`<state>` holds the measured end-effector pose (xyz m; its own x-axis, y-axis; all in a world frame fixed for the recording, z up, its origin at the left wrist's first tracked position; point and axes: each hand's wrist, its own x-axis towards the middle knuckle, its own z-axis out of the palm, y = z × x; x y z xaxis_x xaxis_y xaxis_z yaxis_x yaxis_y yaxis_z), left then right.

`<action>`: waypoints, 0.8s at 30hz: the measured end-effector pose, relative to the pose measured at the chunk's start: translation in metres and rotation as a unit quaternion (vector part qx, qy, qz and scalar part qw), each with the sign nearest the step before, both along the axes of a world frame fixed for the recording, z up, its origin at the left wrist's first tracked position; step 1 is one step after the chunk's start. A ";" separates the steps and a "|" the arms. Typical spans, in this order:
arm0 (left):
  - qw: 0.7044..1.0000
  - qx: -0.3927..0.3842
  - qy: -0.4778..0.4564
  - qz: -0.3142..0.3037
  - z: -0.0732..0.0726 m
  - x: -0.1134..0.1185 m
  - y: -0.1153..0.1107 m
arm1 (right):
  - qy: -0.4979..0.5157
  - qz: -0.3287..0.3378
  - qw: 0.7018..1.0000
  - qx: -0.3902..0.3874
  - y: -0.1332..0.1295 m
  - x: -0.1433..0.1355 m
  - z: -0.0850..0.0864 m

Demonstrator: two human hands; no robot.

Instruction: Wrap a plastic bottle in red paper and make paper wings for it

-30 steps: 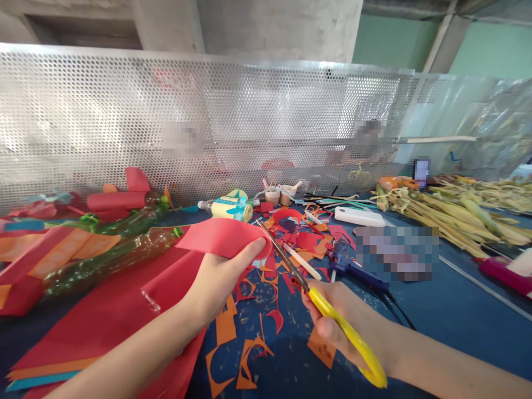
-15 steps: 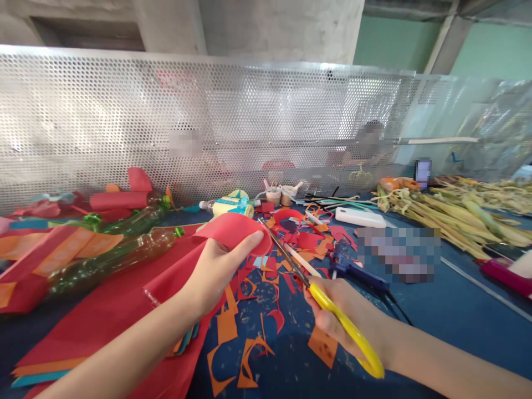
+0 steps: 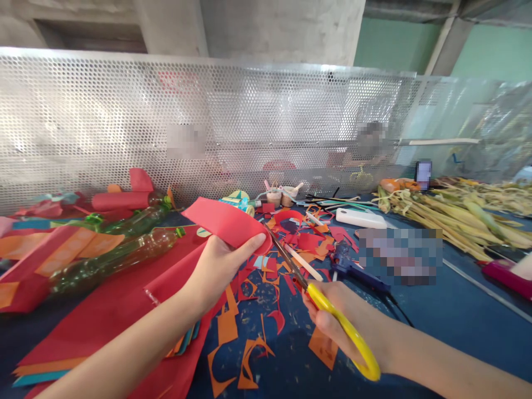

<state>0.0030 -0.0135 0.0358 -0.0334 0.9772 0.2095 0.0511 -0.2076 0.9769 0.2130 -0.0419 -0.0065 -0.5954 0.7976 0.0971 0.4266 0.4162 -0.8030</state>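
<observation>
My left hand [image 3: 218, 269] pinches a red paper piece [image 3: 224, 221] between thumb and fingers, near its right end; the piece tilts up to the left. In my right hand [image 3: 338, 313] are yellow-handled scissors [image 3: 353, 338], fingers wrapped round the handle. The blades point up and left, with their tips at the right edge of the red piece. Whether the tips are cutting into the paper, I cannot tell. Large red sheets [image 3: 95, 310] lie beneath my left forearm.
Red and orange scraps [image 3: 249, 354] litter the blue table [image 3: 465, 332]. Green plastic bottles [image 3: 116, 255] lie at left. A blue glue gun [image 3: 361, 271], white object [image 3: 361, 218] and dried stalks [image 3: 436, 216] are at right. Behind stands a perforated metal screen [image 3: 249, 116].
The red piece in my left hand has turned, its left end now higher and further left. The scissors have shifted slightly, still at its right edge.
</observation>
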 end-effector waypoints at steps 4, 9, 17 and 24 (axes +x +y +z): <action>0.999 0.003 0.044 -0.016 0.000 0.000 0.000 | -0.020 0.021 0.999 0.027 -0.002 0.001 0.001; 0.997 0.004 0.065 -0.037 -0.002 0.002 0.001 | -0.040 0.020 0.998 0.043 -0.005 0.001 0.008; 0.998 -0.005 0.055 -0.040 0.000 0.005 -0.002 | -0.015 0.021 0.998 0.049 -0.002 0.000 0.003; 0.998 -0.020 0.017 -0.050 -0.001 0.006 -0.002 | -0.005 0.019 0.999 0.043 -0.001 -0.002 -0.001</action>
